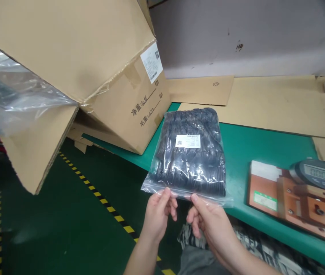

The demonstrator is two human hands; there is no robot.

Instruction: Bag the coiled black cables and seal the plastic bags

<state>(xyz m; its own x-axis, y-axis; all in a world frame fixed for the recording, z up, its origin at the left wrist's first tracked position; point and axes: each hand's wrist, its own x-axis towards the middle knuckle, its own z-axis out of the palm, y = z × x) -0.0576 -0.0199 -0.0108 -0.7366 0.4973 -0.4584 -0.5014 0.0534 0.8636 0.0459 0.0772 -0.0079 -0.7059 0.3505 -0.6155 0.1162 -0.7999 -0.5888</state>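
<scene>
A clear zip bag (191, 152) packed with rows of thin black rings lies on the green table, its zip edge toward me. On its front is a white printed label (188, 141). My left hand (159, 210) pinches the near edge of the bag left of its middle, thumb on top. A short way to the right, my right hand (208, 217) pinches the same edge between thumb and fingers. The bag's near edge juts past the table's front edge.
A large cardboard box (116, 88) with a plastic liner (16, 88) stands tilted at the left. At the right sits a digital gauge (321, 173) on a copper-coloured fixture (291, 202). Flat cardboard sheets (271, 103) lie along the wall behind the green table (245, 145).
</scene>
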